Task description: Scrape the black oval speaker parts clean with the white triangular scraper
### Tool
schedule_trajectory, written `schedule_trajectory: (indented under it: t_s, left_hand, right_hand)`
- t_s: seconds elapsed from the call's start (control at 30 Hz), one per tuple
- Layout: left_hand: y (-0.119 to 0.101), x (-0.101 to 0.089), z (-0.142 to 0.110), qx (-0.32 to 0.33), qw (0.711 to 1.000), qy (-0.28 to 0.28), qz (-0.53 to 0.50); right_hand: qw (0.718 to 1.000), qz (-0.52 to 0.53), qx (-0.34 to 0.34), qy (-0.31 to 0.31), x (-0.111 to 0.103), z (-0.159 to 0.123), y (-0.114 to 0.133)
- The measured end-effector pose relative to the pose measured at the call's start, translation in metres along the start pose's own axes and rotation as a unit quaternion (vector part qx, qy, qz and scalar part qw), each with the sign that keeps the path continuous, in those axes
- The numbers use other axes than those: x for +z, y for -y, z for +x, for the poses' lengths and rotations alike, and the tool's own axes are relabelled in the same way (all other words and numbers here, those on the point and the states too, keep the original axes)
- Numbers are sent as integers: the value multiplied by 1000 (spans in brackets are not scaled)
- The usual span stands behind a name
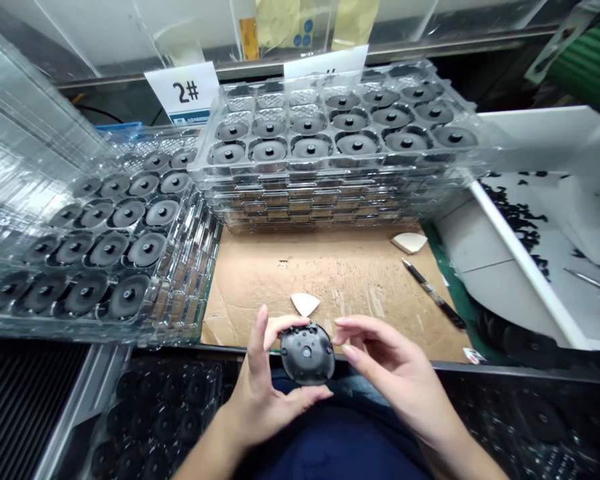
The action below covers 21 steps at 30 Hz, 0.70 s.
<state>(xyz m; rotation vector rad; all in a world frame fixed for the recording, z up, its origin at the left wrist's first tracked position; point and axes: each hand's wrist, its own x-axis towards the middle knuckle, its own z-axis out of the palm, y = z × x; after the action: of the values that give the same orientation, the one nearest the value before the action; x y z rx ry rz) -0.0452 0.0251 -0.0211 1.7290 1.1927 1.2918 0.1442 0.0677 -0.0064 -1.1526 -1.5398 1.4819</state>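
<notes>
A round black plastic part [307,360] with a pale dot at its centre is gripped by its edges in my left hand [260,393], thumb below and fingers above. Close to the part's right edge is my right hand [385,363]. Its thumb and index finger are bent, with a small gap between their tips, and I see nothing held there. Just beyond the part, a small white rounded-triangle piece [305,303] lies on the cardboard sheet [260,267].
Stacked clear trays [310,167] of black round parts stand at the back, more trays [175,267] at left. On the cardboard's right lie a pen [435,293] and another white piece [409,243]. A white bin [525,267] at right holds small black pieces.
</notes>
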Motion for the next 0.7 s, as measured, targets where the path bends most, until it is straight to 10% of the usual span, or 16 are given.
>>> schedule_trajectory:
  t_s: [0.33, 0.7]
  left_hand:
    - [-6, 3, -7, -194, 960, 67, -191]
    - [-3, 10, -4, -161, 971, 69, -163]
  right_hand:
    - [927, 205, 169, 263, -7, 18, 31]
    - [964, 144, 157, 159, -9, 1, 22]
